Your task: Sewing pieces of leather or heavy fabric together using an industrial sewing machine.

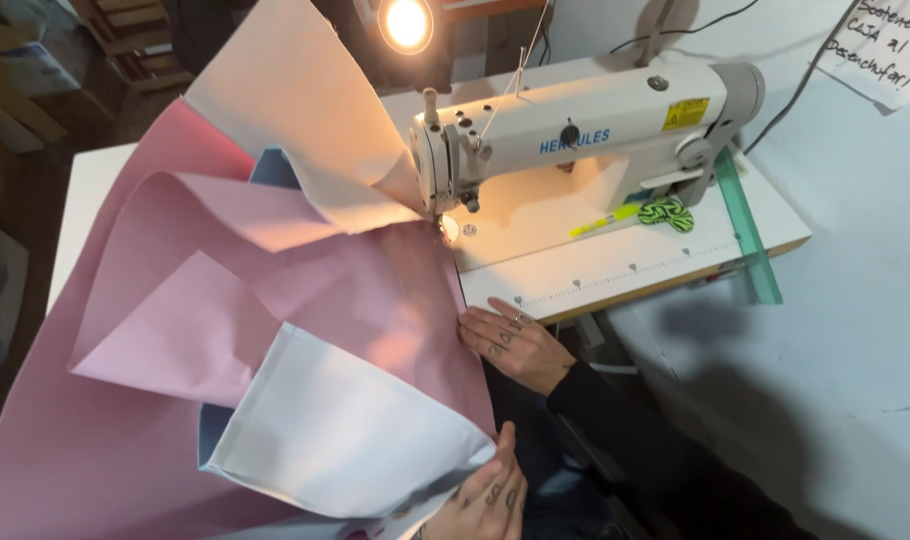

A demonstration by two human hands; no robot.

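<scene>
A large pink fabric (175, 330) with folded white and pale blue panels (345, 430) spreads over the left of the sewing table and runs up to the needle (443, 225) of a white sewing machine (575, 130). My right hand (510, 345) lies on the pink fabric's right edge by the table's front, fingers pointing left and closed on the edge. My left hand (485, 495) sits lower, near my body, gripping the corner of the white panel. A cream fabric layer (305, 110) rises behind the needle.
A lit lamp (407, 22) shines above the machine head. On the machine bed (535, 225) lie a yellow-green pen (605, 220) and a green-and-black patterned item (668, 213). A green transparent ruler (747, 230) lies along the table's right side. A paper note (880, 45) hangs on the wall.
</scene>
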